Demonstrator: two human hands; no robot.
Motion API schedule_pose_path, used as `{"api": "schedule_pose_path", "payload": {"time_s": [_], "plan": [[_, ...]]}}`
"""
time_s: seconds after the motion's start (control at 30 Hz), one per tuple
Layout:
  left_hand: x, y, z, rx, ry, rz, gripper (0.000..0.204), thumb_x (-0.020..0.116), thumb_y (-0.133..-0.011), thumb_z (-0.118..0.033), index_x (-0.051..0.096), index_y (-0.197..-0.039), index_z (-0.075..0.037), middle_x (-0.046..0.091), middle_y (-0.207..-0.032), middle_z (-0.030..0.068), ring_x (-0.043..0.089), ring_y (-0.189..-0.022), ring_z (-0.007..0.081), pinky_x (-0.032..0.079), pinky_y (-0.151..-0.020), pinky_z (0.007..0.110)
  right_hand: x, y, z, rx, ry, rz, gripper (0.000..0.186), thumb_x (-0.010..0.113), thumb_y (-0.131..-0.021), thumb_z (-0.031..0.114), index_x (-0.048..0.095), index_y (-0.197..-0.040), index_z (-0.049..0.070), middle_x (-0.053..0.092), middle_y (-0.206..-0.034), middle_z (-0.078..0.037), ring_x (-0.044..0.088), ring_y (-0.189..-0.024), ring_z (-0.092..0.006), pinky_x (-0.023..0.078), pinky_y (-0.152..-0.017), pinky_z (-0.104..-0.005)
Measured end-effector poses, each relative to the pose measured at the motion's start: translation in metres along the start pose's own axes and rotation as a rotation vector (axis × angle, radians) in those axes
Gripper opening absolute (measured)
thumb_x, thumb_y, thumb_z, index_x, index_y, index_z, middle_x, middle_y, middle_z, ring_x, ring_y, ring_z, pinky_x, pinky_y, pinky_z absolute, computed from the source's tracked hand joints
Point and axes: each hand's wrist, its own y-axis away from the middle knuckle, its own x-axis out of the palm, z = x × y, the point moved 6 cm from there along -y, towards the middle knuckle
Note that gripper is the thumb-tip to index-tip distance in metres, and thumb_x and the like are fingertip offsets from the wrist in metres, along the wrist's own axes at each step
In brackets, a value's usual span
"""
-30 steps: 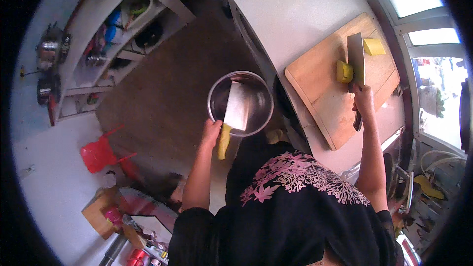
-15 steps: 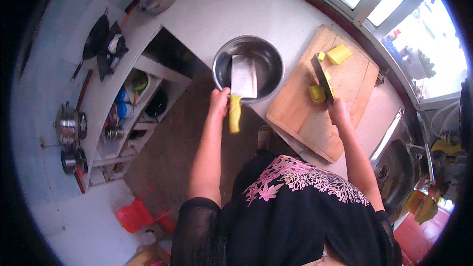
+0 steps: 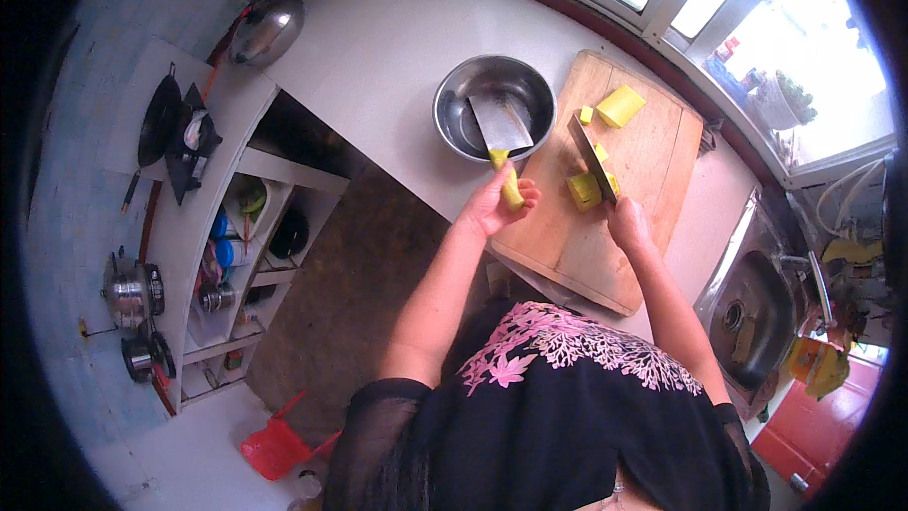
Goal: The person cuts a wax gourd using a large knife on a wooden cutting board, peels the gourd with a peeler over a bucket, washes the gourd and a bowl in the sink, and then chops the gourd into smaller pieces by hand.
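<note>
Two-handed cleaver work at a smooth, pale worktop (image 3: 369, 47). Right hand (image 3: 628, 224): wrapped around the grip of a dark-bladed cleaver (image 3: 591, 156), seemingly on edge among yellow chunks on the wooden board (image 3: 558, 246). Left hand (image 3: 494, 208): fingers loosely parted about the handle of a yellow-handled cleaver (image 3: 501, 128); gripping or merely touching, impossible to tell. Broad blade inside the steel bowl (image 3: 454, 99), handle out over the near rim; bowl just beside the board, contact between them unclear.

For sound handling, grip close to the blade and hold the edge square to the wood. Rest each chunk on a flat cut face to prevent rolling. Guide the second cleaver by its handle alone, without levering against the rim, to avoid tipping the bowl. Leave a clear gap between fingers and both edges.

Note the materials: bowl round, shiny, dark within; board oblong, warm brown, with lengthwise lines; near chunk (image 3: 584, 191) blocky, greenish on the presumed rind; far chunk (image 3: 621, 106) larger and brighter, with a small cube (image 3: 586, 115) near its left end; blade in the bowl rectangular, pale metal, brown-streaked; handle probably plastic
</note>
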Motion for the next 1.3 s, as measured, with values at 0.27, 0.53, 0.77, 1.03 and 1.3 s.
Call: {"api": "schedule_pose_path", "payload": {"time_s": [0.27,0.53,0.77,1.03,1.3], "plan": [[0.018,0.078,-0.039,0.506,-0.022,0.276,0.030,0.056,-0.088,-0.029,0.054,-0.099,-0.002,0.050,-0.062,0.0003,0.048,-0.048,0.0109,0.039,-0.046,0.023,0.021,-0.014,-0.020,-0.009,-0.048,0.023,0.030,0.051,-0.089,0.024,0.059,-0.084,-0.005,0.059,-0.060,-0.023,0.060,-0.048,-0.0329,0.048,-0.048,-0.0431],[-0.137,0.214,-0.042,0.948,-0.268,-0.782,0.025,0.059,-0.086,-0.012,0.053,-0.109,-0.004,0.048,-0.066,-0.0008,0.043,-0.051,0.0045,0.033,-0.042,0.018,0.013,-0.012,-0.016,0.055,-0.053,0.115,0.029,0.049,-0.087,0.022,0.060,-0.087,-0.005,0.062,-0.078,-0.027,0.061,-0.074,-0.0422,0.049,-0.064,-0.0480],[-0.259,0.220,0.065,0.570,-1.045,-1.581,0.041,0.058,-0.084,-0.045,0.058,-0.100,-0.007,0.065,-0.081,0.0157,0.063,-0.070,0.0321,0.048,-0.063,0.042,-0.008,0.007,0.020,0.067,-0.195,0.129,0.032,0.048,-0.092,0.024,0.058,-0.091,-0.007,0.055,-0.056,-0.014,0.056,-0.041,-0.0246,0.046,-0.038,-0.0367],[-0.233,0.107,0.014,0.707,-1.391,-1.291,0.042,0.064,-0.079,-0.031,0.051,-0.116,-0.016,0.063,-0.095,0.0137,0.061,-0.085,0.0357,0.047,-0.069,0.047,0.009,-0.004,-0.012,0.084,0.010,0.043,0.028,0.051,-0.087,0.022,0.060,-0.094,-0.004,0.061,-0.072,-0.026,0.062,-0.068,-0.0407,0.049,-0.061,-0.0486],[-0.260,-0.023,-0.057,0.131,-1.968,-1.027,0.036,0.055,-0.080,-0.017,0.055,-0.115,-0.011,0.060,-0.108,0.0099,0.058,-0.097,0.0304,0.048,-0.081,0.041,-0.006,0.011,0.024,0.094,0.158,-0.055,0.022,0.052,-0.088,0.020,0.058,-0.092,-0.001,0.060,-0.075,-0.026,0.060,-0.074,-0.0427,0.046,-0.066,-0.0508]]}}
